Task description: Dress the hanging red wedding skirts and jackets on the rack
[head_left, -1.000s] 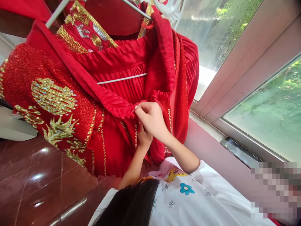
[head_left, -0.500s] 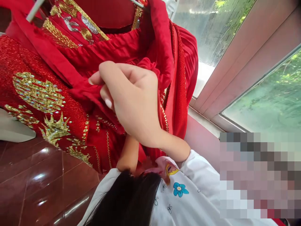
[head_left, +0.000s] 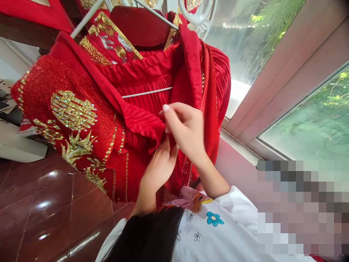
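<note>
A red skirt (head_left: 77, 74) with gold beaded embroidery and a gathered waistband hangs from a white hanger (head_left: 147, 92). My left hand (head_left: 160, 169) is closed at the near end of the waistband, its fingertips partly hidden in the folds. Just above and to the right, my right hand (head_left: 188, 129) has its fingers curled against the red cloth near the waistband's opening, thumb raised; the fingertips are partly covered. Both hands almost touch each other.
Behind the skirt is a dark red chair back (head_left: 133, 25) with a white scrolled metal frame (head_left: 200, 18). A window frame (head_left: 253, 76) runs along the right. Low on the left, a pale box (head_left: 21, 145) stands on the brown tiled floor (head_left: 49, 203).
My right hand has moved right and down, away from the left part of the waistband. My left hand, hidden before, now shows. The hanger's lower bar has come into view.
</note>
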The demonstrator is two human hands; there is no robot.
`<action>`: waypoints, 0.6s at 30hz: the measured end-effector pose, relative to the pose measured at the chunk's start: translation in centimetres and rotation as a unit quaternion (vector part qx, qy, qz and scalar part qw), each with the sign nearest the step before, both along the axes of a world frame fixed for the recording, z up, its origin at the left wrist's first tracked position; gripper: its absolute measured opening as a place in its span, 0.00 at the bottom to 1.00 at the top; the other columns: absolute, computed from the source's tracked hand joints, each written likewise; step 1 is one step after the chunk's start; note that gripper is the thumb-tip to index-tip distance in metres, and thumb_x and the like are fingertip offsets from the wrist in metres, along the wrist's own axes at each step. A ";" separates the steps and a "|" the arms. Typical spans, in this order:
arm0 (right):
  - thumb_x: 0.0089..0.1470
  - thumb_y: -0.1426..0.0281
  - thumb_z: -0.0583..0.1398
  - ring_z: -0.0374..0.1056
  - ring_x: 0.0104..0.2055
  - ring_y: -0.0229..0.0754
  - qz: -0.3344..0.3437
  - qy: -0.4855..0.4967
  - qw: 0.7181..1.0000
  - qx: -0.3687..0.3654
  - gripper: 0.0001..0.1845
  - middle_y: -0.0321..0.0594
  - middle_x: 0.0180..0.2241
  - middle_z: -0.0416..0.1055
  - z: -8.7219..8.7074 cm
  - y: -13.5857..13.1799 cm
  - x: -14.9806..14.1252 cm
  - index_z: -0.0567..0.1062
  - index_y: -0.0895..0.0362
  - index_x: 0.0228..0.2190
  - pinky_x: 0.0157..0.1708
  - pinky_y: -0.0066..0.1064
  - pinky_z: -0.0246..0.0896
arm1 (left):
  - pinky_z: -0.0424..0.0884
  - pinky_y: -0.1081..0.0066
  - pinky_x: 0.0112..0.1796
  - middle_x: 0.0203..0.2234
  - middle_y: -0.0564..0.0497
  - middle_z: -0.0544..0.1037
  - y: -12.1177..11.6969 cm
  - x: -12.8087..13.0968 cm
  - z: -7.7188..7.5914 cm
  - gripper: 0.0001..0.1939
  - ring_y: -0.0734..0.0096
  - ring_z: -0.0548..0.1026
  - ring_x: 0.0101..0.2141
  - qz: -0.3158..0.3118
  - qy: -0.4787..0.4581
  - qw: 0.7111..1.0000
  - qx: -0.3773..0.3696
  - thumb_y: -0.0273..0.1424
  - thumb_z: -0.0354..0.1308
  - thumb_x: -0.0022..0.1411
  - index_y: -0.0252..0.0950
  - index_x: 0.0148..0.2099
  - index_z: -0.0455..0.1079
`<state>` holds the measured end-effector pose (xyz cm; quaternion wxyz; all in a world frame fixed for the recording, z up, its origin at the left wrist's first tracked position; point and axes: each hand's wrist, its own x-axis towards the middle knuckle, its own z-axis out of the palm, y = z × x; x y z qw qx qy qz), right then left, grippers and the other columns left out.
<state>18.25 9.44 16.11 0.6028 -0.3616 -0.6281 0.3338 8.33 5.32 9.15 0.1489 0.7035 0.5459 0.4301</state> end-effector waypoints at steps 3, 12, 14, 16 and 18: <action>0.59 0.61 0.53 0.60 0.28 0.32 -0.183 0.024 0.981 0.053 0.14 0.37 0.27 0.63 -1.3 -1.4 2.9 0.70 0.59 0.34 0.29 0.25 0.53 | 0.74 0.66 0.34 0.33 0.50 0.78 -2.8 -1.7 2.2 0.14 0.68 0.76 0.30 0.044 -0.027 0.999 -0.004 0.40 0.51 0.64 0.40 0.45 0.73; 0.52 0.59 0.62 0.60 0.26 0.30 -0.039 -0.109 0.992 -0.057 0.16 0.37 0.33 0.69 -4.2 -2.5 5.1 0.67 0.58 0.36 0.25 0.23 0.53 | 0.68 0.64 0.43 0.37 0.47 0.70 -1.7 -2.0 0.7 0.22 0.66 0.69 0.38 0.230 0.014 0.962 0.145 0.39 0.64 0.53 0.34 0.47 0.65; 0.51 0.60 0.62 0.59 0.24 0.30 0.038 -0.123 0.987 -0.099 0.17 0.36 0.33 0.70 -4.7 -3.2 5.1 0.67 0.57 0.37 0.24 0.23 0.52 | 0.69 0.68 0.39 0.35 0.49 0.70 -1.4 -2.0 -0.5 0.26 0.71 0.69 0.34 0.238 -0.012 0.961 0.140 0.37 0.64 0.53 0.34 0.51 0.63; 0.52 0.61 0.61 0.58 0.24 0.30 0.082 -0.141 0.980 -0.115 0.14 0.36 0.31 0.69 -5.4 -3.5 4.8 0.68 0.58 0.35 0.24 0.23 0.51 | 0.68 0.71 0.36 0.34 0.50 0.71 -1.5 -1.8 -1.2 0.30 0.74 0.68 0.31 0.255 -0.047 0.952 0.165 0.36 0.65 0.52 0.34 0.54 0.61; 0.56 0.60 0.58 0.57 0.24 0.31 0.082 -0.151 0.979 -0.113 0.14 0.36 0.26 0.67 -6.0 -3.5 4.4 0.69 0.60 0.30 0.25 0.24 0.50 | 0.68 0.74 0.33 0.32 0.51 0.71 -1.8 -1.6 -1.6 0.24 0.76 0.68 0.29 0.240 -0.065 0.954 0.168 0.36 0.65 0.53 0.34 0.50 0.65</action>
